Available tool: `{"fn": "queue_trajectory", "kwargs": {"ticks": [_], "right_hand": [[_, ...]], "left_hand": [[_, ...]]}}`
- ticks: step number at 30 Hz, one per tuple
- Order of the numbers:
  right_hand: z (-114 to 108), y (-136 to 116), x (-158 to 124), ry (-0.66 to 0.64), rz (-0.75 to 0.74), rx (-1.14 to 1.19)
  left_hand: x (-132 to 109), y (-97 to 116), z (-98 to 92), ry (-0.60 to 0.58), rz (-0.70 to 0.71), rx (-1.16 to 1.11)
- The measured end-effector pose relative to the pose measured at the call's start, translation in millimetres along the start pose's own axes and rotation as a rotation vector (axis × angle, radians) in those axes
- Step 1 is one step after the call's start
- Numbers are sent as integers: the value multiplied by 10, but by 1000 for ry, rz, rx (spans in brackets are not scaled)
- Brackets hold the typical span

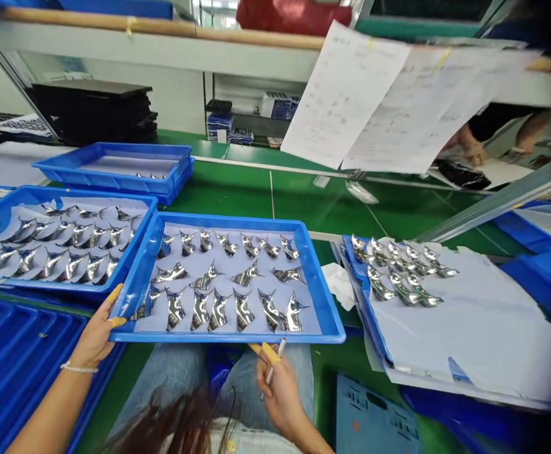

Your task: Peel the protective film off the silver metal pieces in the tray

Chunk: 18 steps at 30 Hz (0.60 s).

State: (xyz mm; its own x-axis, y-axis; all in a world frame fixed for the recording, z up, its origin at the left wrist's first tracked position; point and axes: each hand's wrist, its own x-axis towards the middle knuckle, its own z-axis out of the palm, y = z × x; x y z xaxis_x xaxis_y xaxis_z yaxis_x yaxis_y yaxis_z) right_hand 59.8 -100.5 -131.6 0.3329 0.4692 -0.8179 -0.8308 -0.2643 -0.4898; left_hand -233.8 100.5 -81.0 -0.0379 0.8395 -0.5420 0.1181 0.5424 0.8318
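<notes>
Loose hair (171, 424) hangs at the lower edge of the view, over denim-covered legs (176, 372). Left hand (94, 337): fingers in yellow finger cots (115, 294) are closed on the left corner of a blue plastic tray (228, 339). Right hand (280, 397): fingers are curled around a slim white pen (270, 372), and the yellow-capped fingertips (270, 353) meet the tray's front rim.

Polished metal fin-shaped pieces (200, 309) lie apart in rows on a white sheet inside this tray, held level above the lap. Each piece appears light and stiff, but its mirror surface is likely slippery and easily marked, and its points may snag. Grip pieces lightly by the edges, using covered fingertips.

A second loaded tray (67, 191) stands to the left. A third (353, 252) lies on the right under a paper sheet (464, 321).
</notes>
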Motion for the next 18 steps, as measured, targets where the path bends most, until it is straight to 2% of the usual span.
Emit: {"fn": "queue_trajectory", "kwargs": {"ticks": [2, 6, 9, 11, 14, 16, 18], "right_hand": [[-312, -66, -30, 61, -121, -164], [-960, -469, 68, 330, -291, -249], [-1243, -799, 232, 559, -420, -280], [-1272, -976, 342, 607, -508, -440], [-1153, -1173, 491, 516, -595, -837], [-1059, -1247, 581, 457, -563, -1034], [-1011, -1263, 658, 438, -514, -1137]], "left_hand": [[5, 54, 12, 20, -17, 56], [128, 214, 62, 96, -107, 263], [259, 238, 59, 160, -196, 386], [314, 211, 44, 169, -172, 418], [325, 160, 47, 165, -95, 389], [293, 132, 81, 166, -64, 362], [248, 95, 129, 181, -28, 343]]}}
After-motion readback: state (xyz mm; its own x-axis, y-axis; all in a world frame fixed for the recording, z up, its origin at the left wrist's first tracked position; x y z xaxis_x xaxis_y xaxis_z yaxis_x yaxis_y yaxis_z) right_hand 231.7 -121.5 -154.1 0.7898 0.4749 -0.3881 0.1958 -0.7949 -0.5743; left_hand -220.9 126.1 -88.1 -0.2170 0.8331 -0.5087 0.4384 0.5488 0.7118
